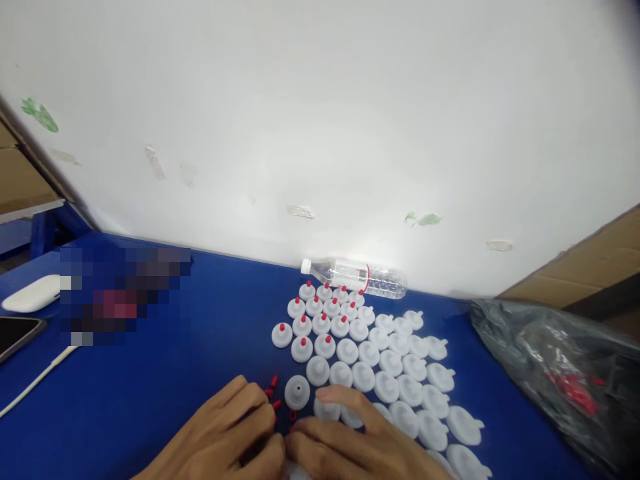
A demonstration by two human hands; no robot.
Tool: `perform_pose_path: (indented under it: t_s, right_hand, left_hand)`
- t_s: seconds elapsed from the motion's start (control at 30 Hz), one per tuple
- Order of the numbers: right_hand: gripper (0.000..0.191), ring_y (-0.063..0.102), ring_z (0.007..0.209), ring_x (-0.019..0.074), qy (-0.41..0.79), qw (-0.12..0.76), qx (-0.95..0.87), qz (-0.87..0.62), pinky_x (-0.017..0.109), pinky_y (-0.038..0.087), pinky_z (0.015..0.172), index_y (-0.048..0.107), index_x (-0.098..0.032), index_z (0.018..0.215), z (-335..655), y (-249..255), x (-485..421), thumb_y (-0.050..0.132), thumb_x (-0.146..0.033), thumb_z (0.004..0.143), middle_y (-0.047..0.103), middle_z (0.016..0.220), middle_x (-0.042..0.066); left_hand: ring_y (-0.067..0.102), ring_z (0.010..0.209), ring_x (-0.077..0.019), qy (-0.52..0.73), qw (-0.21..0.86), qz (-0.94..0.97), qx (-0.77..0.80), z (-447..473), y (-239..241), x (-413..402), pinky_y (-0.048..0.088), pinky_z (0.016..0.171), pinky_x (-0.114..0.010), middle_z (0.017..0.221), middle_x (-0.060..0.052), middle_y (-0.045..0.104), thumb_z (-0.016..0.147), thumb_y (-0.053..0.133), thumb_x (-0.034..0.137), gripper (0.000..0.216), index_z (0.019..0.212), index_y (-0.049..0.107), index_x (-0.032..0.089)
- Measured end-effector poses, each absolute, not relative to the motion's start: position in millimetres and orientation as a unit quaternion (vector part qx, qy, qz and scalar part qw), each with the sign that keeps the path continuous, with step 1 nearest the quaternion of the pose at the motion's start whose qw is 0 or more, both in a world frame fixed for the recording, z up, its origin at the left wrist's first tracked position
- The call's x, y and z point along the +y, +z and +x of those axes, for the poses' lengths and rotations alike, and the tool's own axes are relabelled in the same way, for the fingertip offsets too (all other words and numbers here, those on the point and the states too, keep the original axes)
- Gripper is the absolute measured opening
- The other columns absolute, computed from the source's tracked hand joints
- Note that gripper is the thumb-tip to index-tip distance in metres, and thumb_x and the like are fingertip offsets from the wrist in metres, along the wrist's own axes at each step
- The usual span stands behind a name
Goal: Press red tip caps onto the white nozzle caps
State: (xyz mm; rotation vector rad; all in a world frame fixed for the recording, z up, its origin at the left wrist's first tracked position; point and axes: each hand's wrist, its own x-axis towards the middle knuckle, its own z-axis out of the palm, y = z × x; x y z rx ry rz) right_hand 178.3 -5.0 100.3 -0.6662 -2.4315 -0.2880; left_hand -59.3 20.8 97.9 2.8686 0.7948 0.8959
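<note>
My left hand [230, 430] is closed, its fingers curled, at the bottom of the view. My right hand [353, 440] meets it fingertip to fingertip. The right thumb and fingers are pinched, while one finger stretches over a white round cap [327, 408]. A pale edge shows below the joined fingertips; what they hold is mostly hidden. Several small red tips [274, 382] lie loose beside the left knuckles. Just beyond them is a white cap with a bare nozzle [297, 392]. Farther back stand several white caps with red tips on top [302, 349].
Rows of plain white caps with side tabs [441, 377] cover the right of the blue table [215, 313]. A clear bottle [350, 275] lies against the white wall. A dark plastic bag [555, 373] with red pieces is at right; a phone [17, 333] and cable [40, 380] at left.
</note>
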Motion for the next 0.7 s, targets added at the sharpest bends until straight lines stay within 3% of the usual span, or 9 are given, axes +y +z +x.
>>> perform_pose_path:
  t_s: [0.1,0.17,0.23,0.33,0.6,0.7]
  right_hand:
    - [0.035,0.074,0.104,0.0145,-0.132,0.273,-0.909,-0.286,0.036,0.048,0.116,0.071,-0.023,0.093,197.4,123.3,4.0,0.042,-0.007,0.106,0.081,0.103,0.000]
    - [0.028,0.074,0.108,0.0191,-0.115,0.253,-0.896,-0.346,0.044,0.054,0.109,0.071,-0.022,0.111,217.8,137.2,15.6,0.046,-0.008,0.105,0.079,0.117,0.006]
    - [0.024,0.075,0.108,0.0244,-0.116,0.267,-0.853,-0.434,0.046,0.060,0.099,0.068,-0.022,0.124,240.7,144.2,30.0,0.051,-0.021,0.107,0.078,0.118,0.009]
    - [0.033,0.074,0.112,0.0309,-0.116,0.235,-0.800,-0.540,0.050,0.061,0.095,0.066,-0.021,0.132,271.1,140.6,49.8,0.049,-0.037,0.109,0.077,0.122,0.011]
    - [0.036,0.074,0.110,0.0283,-0.074,0.152,-0.813,-0.557,0.049,0.056,0.097,0.066,-0.021,0.133,291.7,120.0,61.7,0.041,-0.021,0.108,0.078,0.122,0.009]
    - [0.032,0.074,0.106,0.0285,-0.067,0.139,-0.813,-0.561,0.048,0.054,0.093,0.069,-0.022,0.122,288.8,123.3,60.2,0.040,-0.022,0.109,0.078,0.116,0.008]
  left_hand:
    - [0.054,0.062,-0.0181,0.308,0.064,0.909,0.273,-67.4,103.8,31.4,0.047,0.065,-0.035,0.067,0.003,0.057,0.101,0.043,0.009,0.028,0.078,0.045,0.025]
    - [0.054,0.065,-0.0183,0.317,0.087,0.894,0.304,-71.1,109.9,37.4,0.048,0.068,-0.034,0.068,0.003,0.056,0.105,0.037,0.010,0.031,0.079,0.045,0.026]
    - [0.055,0.068,-0.0189,0.324,0.109,0.879,0.332,-71.6,112.1,40.6,0.048,0.068,-0.033,0.072,0.003,0.057,0.108,0.035,0.015,0.032,0.081,0.048,0.027]
    - [0.056,0.074,-0.0181,0.325,0.131,0.873,0.339,-68.0,104.9,42.3,0.048,0.073,-0.032,0.082,0.002,0.061,0.110,0.041,0.018,0.024,0.092,0.054,0.026]
    - [0.062,0.084,-0.0163,0.317,0.146,0.874,0.338,-64.5,88.1,51.0,0.050,0.082,-0.028,0.093,0.003,0.064,0.111,0.048,0.024,0.014,0.104,0.060,0.028]
    - [0.064,0.085,-0.0165,0.318,0.147,0.871,0.345,-64.7,88.0,52.0,0.051,0.082,-0.029,0.094,0.003,0.066,0.111,0.050,0.026,0.013,0.105,0.061,0.028]
